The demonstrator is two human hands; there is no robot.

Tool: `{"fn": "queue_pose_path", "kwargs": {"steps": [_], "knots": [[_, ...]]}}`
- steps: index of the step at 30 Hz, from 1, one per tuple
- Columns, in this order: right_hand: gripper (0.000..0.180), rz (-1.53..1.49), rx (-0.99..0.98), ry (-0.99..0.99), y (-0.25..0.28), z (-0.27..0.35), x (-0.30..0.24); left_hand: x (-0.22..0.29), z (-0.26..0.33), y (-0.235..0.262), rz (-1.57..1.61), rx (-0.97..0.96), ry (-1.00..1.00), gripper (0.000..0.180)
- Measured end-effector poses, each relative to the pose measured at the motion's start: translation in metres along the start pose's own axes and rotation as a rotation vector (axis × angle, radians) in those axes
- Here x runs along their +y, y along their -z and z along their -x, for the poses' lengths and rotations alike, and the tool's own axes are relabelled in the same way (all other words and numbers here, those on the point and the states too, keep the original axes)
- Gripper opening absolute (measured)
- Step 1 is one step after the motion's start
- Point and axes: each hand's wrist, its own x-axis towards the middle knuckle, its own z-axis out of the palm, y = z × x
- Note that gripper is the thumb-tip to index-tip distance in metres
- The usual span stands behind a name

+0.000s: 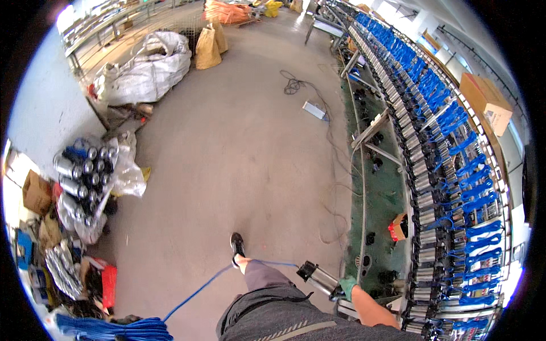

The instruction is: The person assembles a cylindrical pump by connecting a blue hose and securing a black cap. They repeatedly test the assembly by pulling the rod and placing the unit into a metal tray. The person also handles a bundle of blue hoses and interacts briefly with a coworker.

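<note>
My right hand (347, 286), in a green glove, grips one end of a silver cylindrical pump (322, 278) with black ends. The pump hangs at a tilt to the right of my legs. From its far end a blue cable (211, 279) runs left, passing in front of my leg, to a coil of blue cable (114, 328) at the lower left. A dark gloved patch of my left hand (132, 319) shows at the top of this coil, closed around it; most of that hand is hidden or outside the picture.
To the right runs a long rack (421, 187) of similar pumps with blue cable bundles. A cord (327, 136) trails over the floor beside a small white box (314, 110). Leftward lie piled metal cylinders (85, 176), a red box (108, 285) and a large white sack (145, 71).
</note>
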Motion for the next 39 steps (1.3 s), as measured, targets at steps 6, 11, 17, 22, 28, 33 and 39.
{"fn": "queue_pose_path", "kwargs": {"steps": [6, 11, 17, 22, 28, 33, 39], "knots": [[0.007, -0.138, -0.139, -0.181, -0.054, -0.052, -0.096, -0.156, -0.233, -0.028, -0.749, -0.072, 0.072, 0.044], [0.016, -0.209, -0.022, -0.056, -0.11, -0.075, -0.243, -0.285, -0.398, -0.054, -0.853, -0.045, 0.176, 0.05], [0.018, -0.13, -0.039, -0.085, -0.157, -0.107, -0.433, -0.473, -0.604, -0.051, -0.73, -0.009, 0.331, 0.056], [0.019, -0.114, -0.048, -0.018, -0.192, -0.121, -0.653, -0.607, -0.78, -0.086, -0.579, -0.085, 0.503, 0.052], [0.021, -0.228, -0.069, -0.023, -0.222, -0.152, -0.847, -0.802, -0.958, -0.129, -0.666, -0.243, 0.739, 0.057], [0.023, -0.271, -0.076, -0.082, -0.229, -0.23, -0.991, -0.938, -1.084, -0.124, -0.693, -0.245, 0.941, 0.059], [0.025, -0.426, -0.113, -0.145, -0.217, -0.313, -1.168, -1.064, -1.222, -0.145, -0.528, -0.136, 0.956, 0.053]]}}
